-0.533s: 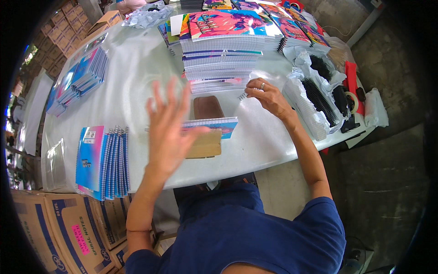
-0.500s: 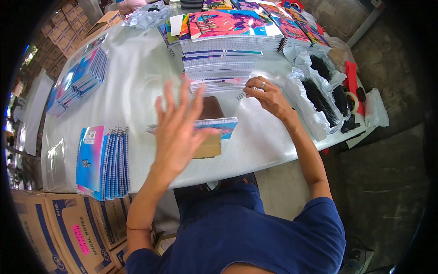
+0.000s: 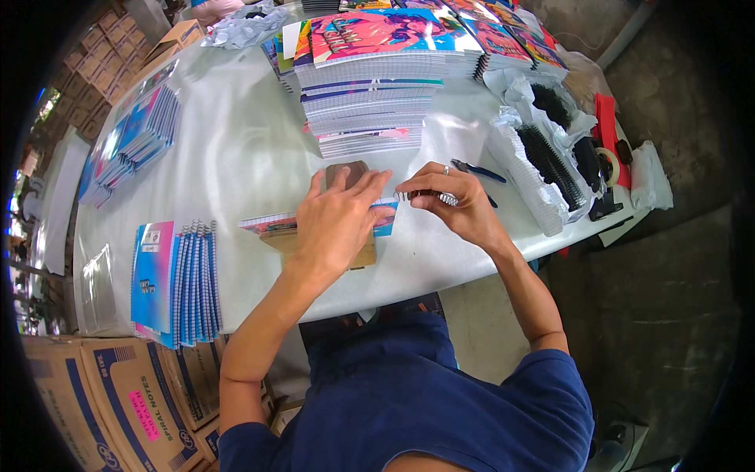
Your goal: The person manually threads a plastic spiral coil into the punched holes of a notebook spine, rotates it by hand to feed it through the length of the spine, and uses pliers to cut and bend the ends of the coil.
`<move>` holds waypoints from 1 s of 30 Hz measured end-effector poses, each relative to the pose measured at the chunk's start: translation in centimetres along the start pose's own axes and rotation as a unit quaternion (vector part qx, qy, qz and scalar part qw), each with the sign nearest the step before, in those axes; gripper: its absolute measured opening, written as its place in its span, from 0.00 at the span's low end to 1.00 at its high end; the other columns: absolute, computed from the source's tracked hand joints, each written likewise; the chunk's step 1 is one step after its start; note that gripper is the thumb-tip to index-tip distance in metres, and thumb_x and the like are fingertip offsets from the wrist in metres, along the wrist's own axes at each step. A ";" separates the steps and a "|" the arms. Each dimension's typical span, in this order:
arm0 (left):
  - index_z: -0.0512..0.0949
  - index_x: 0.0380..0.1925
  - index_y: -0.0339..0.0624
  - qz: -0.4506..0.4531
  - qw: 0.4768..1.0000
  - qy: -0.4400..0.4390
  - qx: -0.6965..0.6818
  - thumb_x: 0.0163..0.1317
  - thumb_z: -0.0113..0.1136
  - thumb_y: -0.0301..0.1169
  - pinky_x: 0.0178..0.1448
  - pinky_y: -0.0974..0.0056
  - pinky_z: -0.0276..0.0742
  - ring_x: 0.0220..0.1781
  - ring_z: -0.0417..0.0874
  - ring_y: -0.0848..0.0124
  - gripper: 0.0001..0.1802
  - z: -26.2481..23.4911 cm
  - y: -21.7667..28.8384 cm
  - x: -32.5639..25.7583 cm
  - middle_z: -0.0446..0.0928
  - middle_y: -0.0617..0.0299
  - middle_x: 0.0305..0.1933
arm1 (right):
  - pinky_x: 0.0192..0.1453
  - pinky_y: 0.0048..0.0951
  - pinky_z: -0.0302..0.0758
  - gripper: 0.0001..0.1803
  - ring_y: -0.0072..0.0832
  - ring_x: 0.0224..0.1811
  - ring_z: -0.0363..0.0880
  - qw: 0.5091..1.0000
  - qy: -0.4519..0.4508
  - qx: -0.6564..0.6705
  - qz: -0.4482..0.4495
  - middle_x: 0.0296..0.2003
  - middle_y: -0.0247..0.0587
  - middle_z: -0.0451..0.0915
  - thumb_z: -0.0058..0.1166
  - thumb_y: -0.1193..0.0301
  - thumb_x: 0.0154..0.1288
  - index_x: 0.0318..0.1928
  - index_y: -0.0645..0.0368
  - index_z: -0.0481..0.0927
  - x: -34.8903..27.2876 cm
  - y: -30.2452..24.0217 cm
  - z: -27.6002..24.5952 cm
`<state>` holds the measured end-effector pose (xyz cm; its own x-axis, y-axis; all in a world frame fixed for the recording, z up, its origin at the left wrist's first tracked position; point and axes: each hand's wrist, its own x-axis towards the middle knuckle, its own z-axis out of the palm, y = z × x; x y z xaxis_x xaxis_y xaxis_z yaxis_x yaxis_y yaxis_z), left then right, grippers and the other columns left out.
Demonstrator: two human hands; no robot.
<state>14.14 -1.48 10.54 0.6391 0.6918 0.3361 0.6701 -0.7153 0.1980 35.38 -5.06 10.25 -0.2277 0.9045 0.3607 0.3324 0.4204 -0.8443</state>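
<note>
1. Blue shows on the near face of the notebook we're working on; it's mid-table, in front of us, page edges up, set against a tan block.
2. Our left hand lies over its upper edge, fingers moderately spread toward the far side, thumb to the right. Can't tell if it grips or only steadies.
3. Our right hand is narrow, fingertips pinching a dark wire coil; coil's free end sits right by the notebook's right end.
4. Brown block just beyond the left hand, partly covered by fingers.
5. Pliers, dark-handled, on the table just past our right hand.
6. Right side: paper-lined tray holding black coils.
7. Far side: tall notebook stack. Left edge: blue-pink spiral notebooks, upright in a row.
</note>
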 end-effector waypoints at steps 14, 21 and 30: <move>0.72 0.62 0.57 -0.006 0.998 0.014 -0.066 0.61 0.63 0.40 0.55 0.56 0.80 0.58 0.81 0.55 0.28 -0.2 1.4 -0.3 0.78 0.66 0.59 | 0.37 0.42 0.76 0.12 0.45 0.34 0.80 0.965 -0.038 -0.250 -0.066 0.35 0.43 0.80 0.54 0.82 0.57 0.43 0.61 0.77 -0.5 -2.7 0.3; 0.73 0.62 0.53 0.061 0.997 0.027 -0.022 0.59 0.64 0.42 0.44 0.60 0.84 0.54 0.83 0.57 0.29 0.4 1.4 -0.8 0.78 0.64 0.59 | 0.34 0.39 0.76 0.02 0.43 0.30 0.81 0.958 -0.199 -0.204 -0.038 0.30 0.46 0.81 0.52 0.80 0.62 0.36 0.64 0.75 0.4 -2.0 -0.7; 0.64 0.69 0.55 0.062 0.997 0.008 0.044 0.62 0.56 0.52 0.39 0.56 0.85 0.52 0.84 0.53 0.36 0.0 1.6 -0.7 0.76 0.59 0.62 | 0.64 0.47 0.67 0.20 0.50 0.61 0.69 0.934 -0.293 -0.178 -0.099 0.57 0.49 0.73 0.55 0.68 0.60 0.54 0.49 0.79 8.9 7.5 3.6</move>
<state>14.77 -3.13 10.59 0.7140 0.5958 0.3678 0.6166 -0.7839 0.0729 32.58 5.90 5.74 -0.7437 0.6559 0.1293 0.4902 0.6666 -0.5616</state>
